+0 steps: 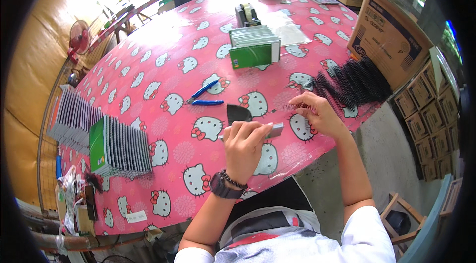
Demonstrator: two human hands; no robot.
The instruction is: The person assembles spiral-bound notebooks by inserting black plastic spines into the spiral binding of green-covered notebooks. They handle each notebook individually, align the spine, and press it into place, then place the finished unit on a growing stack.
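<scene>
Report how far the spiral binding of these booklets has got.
Done, apparently: a fanned row of green-covered booklets at the table's left. In hand: the left hand grips a thin grey-edged booklet, while the right hand feeds a black wire spiral coil at it. Left: a stack of green booklets farther back and a heap of black coils.

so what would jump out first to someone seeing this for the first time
The pink cartoon-cat tablecloth fills the view. At its near edge the left hand holds a small notebook while the right hand threads a spiral wire into it; black coils pile at right.
</scene>
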